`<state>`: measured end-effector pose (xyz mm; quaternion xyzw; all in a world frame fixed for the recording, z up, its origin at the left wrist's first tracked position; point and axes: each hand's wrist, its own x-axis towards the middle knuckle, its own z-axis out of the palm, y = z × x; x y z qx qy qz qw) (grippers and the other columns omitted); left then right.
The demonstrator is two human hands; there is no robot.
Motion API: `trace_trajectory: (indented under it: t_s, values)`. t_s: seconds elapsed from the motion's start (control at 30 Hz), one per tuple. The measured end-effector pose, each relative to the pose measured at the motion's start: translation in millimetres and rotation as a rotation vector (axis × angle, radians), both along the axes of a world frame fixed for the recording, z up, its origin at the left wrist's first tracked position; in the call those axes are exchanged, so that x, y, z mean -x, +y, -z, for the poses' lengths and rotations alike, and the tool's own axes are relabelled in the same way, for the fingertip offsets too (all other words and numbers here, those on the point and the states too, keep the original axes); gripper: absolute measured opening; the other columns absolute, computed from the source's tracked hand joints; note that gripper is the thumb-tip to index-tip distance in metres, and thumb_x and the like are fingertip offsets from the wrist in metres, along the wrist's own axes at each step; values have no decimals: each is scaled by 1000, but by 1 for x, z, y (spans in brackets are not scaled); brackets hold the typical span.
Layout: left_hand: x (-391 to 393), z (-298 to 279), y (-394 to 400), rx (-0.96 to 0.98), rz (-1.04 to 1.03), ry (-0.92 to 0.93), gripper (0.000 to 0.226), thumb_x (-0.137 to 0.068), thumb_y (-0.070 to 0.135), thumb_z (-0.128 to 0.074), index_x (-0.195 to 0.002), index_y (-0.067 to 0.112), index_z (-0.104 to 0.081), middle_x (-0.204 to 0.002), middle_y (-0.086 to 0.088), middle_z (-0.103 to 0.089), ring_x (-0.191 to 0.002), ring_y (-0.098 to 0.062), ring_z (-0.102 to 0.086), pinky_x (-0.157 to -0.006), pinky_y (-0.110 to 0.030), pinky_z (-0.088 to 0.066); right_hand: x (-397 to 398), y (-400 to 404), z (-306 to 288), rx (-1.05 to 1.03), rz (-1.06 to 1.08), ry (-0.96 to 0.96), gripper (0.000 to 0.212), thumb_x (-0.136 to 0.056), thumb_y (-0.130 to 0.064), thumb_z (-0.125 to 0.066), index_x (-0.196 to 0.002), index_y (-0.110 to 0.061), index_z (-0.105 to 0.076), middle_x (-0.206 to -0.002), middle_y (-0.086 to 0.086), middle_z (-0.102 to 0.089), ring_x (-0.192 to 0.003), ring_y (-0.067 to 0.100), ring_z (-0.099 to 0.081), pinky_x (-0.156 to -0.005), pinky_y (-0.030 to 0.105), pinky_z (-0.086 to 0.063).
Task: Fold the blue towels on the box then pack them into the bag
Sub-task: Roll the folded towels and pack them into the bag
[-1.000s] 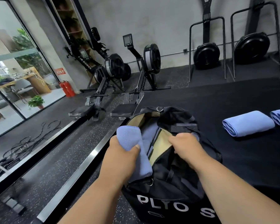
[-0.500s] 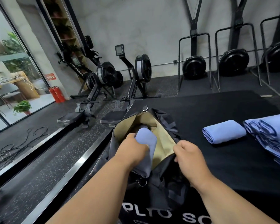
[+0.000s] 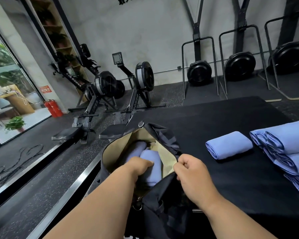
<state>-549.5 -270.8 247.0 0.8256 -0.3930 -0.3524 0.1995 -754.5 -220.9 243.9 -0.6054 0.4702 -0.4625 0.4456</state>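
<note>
Folded towel [image 3: 151, 167] lengthwise in bag [image 3: 164, 135], gripped by left hand [image 3: 139, 167]; right hand [image 3: 191, 171] pinching rim.

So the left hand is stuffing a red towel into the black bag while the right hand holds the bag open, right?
Not quite: the towel is blue, not red, as the head view shows. The left hand is stuffing it into the black bag while the right hand holds the bag open.

Two rowing machines [image 3: 136, 94] against wall; red fire extinguishers [image 3: 53, 107] by glass door; potted plant [image 3: 16, 123] outside.
</note>
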Motion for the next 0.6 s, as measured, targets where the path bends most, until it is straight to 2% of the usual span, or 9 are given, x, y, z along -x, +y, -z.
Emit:
trace_trajectory:
  t_s: [0.07,0.13,0.2,0.3,0.4,0.5,0.6]
  values:
    - [0,-1,4,-18,70,-157,80,-96,40,-68,-158,6,-33,-143,-15,-59,-127,-33,-58,-106,-40,-48,-1,-2,1,8,-6,-14,24,-83,-13,-57,-71,-7,-37,-62,3,-40,-61,14,-30,-56,34,-27]
    - [0,-5,16,-62,166,-225,100,-91,43,-71,-165,17,-10,-149,-11,-55,-130,-31,-57,-106,-37,-47,-3,-3,2,15,-13,4,23,-80,-21,-55,-72,-9,-36,-61,1,-39,-61,15,-30,-57,36,-28]
    - [0,-9,34,-142,279,-263,107,-86,45,-72,-166,31,-2,-155,-8,-49,-133,-30,-55,-108,-36,-45,-5,-5,4,23,-10,47,24,-72,-32,-50,-73,-13,-36,-60,-2,-39,-61,15,-30,-58,37,-29]
    - [-4,-7,49,-187,403,-364,102,-85,45,-75,-166,38,-13,-162,-3,-43,-141,-26,-49,-114,-35,-42,-6,-7,7,25,-8,72,25,-69,-35,-47,-73,-14,-36,-60,-2,-38,-62,15,-30,-59,37,-30]
    - [-3,-6,44,-106,433,-463,92,-88,37,-77,-163,38,-26,-158,1,-50,-138,-24,-53,-109,-32,-46,-5,-5,7,47,1,47,23,-71,-31,-49,-71,-13,-34,-59,-3,-35,-61,13,-29,-57,36,-28]
    - [-4,-2,19,-105,522,-668,77,-91,23,-69,-159,37,-37,-148,-3,-58,-130,-27,-59,-105,-38,-51,-4,-3,6,60,14,34,23,-70,-31,-49,-70,-13,-35,-59,-3,-36,-60,13,-29,-57,36,-28]
    - [-6,-4,-6,-195,554,-835,66,-92,21,-67,-154,29,-47,-143,-7,-58,-129,-30,-59,-107,-43,-51,-5,-2,6,50,15,41,25,-68,-35,-48,-71,-13,-36,-59,-1,-38,-62,15,-29,-57,37,-29]
